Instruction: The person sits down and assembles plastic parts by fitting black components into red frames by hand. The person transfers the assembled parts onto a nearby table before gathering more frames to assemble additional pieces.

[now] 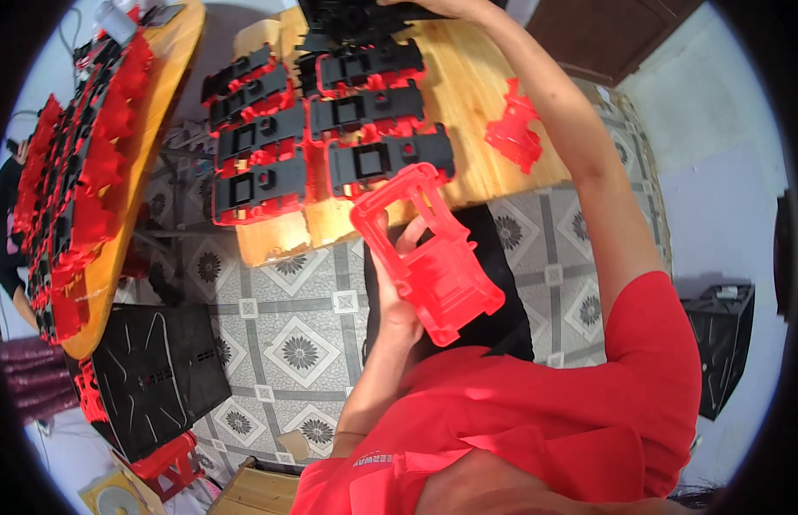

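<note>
My left hand (392, 292) is closed around a red plastic frame (450, 275), holding it tilted in front of my body beyond the table's near edge. The frame has a rectangular opening at one end and a solid panel at the other; fingers show through the opening. My right arm stretches to the far side of the table, where my right hand (437, 5) is at a pile of black plastic parts (351, 21). That hand is cut off by the upper edge, so its grip is hidden. Several red frames topped with black plates (369, 112) stand in rows on the table.
Another red plastic part (515, 129) lies on the right of the wooden table (467, 69). A second table (171, 60) at left holds many red-and-black pieces, with a person (6, 232) beside it. Black crates stand at lower left (158, 369) and right (721, 343).
</note>
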`<state>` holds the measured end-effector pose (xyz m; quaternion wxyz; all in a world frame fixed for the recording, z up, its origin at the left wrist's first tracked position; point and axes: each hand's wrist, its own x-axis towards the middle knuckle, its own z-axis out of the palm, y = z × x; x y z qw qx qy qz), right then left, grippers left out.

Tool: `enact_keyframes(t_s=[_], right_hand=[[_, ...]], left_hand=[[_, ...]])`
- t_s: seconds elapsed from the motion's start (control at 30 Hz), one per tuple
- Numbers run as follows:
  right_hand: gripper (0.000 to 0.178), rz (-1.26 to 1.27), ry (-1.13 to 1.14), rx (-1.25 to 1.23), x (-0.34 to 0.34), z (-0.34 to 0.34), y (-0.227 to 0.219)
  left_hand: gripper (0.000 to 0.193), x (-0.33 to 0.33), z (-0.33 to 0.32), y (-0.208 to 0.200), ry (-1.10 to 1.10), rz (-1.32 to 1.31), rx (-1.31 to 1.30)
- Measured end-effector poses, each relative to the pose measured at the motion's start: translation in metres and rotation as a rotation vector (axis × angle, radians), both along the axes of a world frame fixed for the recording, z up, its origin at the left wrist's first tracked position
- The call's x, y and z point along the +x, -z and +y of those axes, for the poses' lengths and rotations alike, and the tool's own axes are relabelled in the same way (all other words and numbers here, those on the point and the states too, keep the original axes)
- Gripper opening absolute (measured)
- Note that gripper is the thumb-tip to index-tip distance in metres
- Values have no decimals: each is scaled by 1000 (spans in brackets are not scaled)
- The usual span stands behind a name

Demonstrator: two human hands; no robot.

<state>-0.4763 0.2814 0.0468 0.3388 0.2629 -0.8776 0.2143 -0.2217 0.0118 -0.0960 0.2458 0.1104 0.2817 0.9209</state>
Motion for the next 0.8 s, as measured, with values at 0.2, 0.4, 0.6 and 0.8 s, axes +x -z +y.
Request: enact_keyframes(t_s=[0.2, 0.4, 0.6, 0.8], right_hand=[[30, -201, 254, 459, 36, 131, 96], [22, -522, 18, 397, 43, 149, 116], [40, -626, 408, 196, 31, 167, 120], [34, -677, 339, 76, 33, 193, 132]], left_hand=[[104, 15, 12, -6, 205, 70, -43], [101, 27, 17, 3, 252, -9, -99], [95, 28, 16, -4, 215, 9, -119], [82, 28, 27, -18, 141, 23, -115]])
